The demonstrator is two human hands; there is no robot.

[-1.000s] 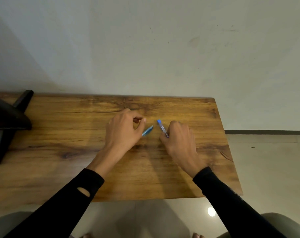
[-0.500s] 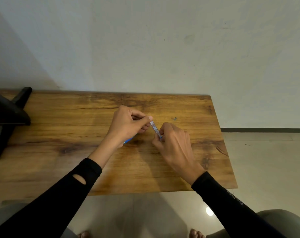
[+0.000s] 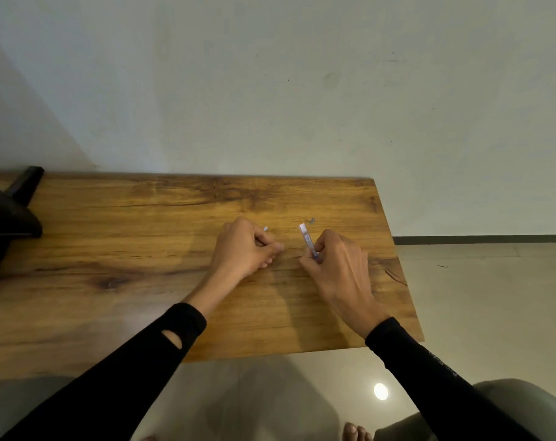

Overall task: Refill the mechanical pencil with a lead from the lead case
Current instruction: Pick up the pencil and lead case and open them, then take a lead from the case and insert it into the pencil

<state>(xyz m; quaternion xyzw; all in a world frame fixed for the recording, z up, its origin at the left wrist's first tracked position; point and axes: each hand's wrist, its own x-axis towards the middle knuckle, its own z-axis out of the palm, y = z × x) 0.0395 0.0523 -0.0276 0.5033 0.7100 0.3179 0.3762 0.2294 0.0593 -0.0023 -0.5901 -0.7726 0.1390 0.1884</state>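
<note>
My right hand (image 3: 337,268) pinches a slim clear lead case (image 3: 306,238) by its blue lower end, and the case tilts up and away over the wooden table (image 3: 111,237). The case's top end looks pale, with no blue cap on it. My left hand (image 3: 243,249) is curled into a fist just left of the case, thumb pressed to forefinger. A small pale tip (image 3: 265,228) pokes out past its knuckles, apparently the end of the mechanical pencil; the rest of the pencil is hidden in the hand. The two hands are a short gap apart.
A tiny grey piece (image 3: 311,221) lies on the table just beyond the case. A black stand (image 3: 9,214) occupies the table's far left. The table's right edge (image 3: 397,265) is close to my right hand, with tiled floor beyond it.
Both hands met at the case's top, where my left thumb and forefinger pinched its blue end, then drew apart. The case's top no longer shows blue. The pencil's blue body has gone out of sight.
</note>
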